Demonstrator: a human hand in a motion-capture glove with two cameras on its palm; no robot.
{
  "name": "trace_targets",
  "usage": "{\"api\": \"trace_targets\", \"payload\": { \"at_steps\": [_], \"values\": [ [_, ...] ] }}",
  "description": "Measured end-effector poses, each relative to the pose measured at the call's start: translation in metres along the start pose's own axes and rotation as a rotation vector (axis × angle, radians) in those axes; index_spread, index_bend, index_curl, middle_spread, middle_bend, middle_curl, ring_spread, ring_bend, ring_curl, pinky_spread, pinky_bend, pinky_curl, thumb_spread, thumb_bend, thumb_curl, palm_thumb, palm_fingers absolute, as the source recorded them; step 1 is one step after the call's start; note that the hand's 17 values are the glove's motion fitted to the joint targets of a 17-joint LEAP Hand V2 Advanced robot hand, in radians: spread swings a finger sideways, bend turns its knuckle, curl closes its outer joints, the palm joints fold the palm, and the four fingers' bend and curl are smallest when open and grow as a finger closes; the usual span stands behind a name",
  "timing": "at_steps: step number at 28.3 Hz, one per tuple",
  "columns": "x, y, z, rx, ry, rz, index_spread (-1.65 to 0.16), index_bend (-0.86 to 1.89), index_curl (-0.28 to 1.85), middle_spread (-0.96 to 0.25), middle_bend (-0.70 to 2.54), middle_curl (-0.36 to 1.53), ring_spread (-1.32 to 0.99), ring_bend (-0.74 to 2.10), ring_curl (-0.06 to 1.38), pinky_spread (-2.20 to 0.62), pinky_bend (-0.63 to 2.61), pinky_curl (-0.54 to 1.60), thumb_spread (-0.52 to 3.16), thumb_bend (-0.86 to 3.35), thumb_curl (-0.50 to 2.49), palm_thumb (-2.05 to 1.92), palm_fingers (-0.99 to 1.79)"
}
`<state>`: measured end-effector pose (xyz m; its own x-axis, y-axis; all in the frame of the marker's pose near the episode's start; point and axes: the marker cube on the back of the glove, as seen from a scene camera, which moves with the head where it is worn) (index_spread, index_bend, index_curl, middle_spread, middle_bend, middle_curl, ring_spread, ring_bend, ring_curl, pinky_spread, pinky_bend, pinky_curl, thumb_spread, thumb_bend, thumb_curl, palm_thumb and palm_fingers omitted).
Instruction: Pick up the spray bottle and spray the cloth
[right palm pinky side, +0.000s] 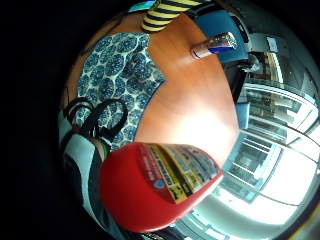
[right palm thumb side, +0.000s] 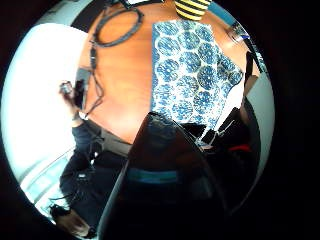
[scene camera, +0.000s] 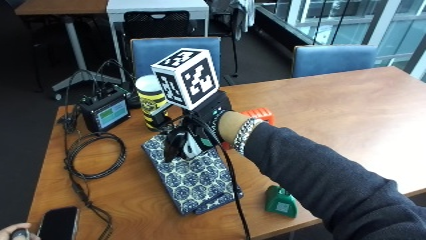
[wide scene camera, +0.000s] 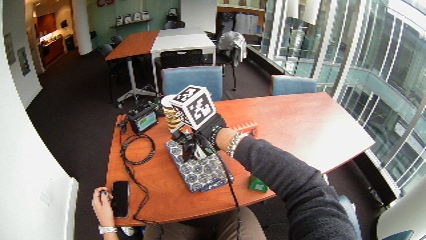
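A long wooden table (scene camera: 346, 115) is standing in a glass-walled room with blue chairs (scene camera: 174, 47) behind it. A blue patterned cloth (scene camera: 193, 179) is lying flat near the table's front edge. The gloved right hand (scene camera: 200, 131) is hovering over the cloth's far end, fingers curling around the red spray bottle (right palm pinky side: 155, 187).

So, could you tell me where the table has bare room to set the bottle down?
The table is bare right of the sleeve. It is crowded left of the patterned cloth: cable coil, phone, screen box.
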<state>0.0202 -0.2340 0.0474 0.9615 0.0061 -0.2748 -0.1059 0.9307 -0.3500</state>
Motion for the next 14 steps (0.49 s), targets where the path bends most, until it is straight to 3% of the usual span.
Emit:
{"api": "trace_targets", "payload": {
  "at_steps": [14],
  "values": [
    [-0.035, 0.004, -0.031, 0.127, -0.68, -0.242, -0.32, 0.2, 0.61, -0.23, 0.62, 0.52, -0.22, 0.66, 0.45, -0.29, 0.38, 0.38, 0.3, -0.03, 0.82, 0.96, 1.36]
  ]
}}
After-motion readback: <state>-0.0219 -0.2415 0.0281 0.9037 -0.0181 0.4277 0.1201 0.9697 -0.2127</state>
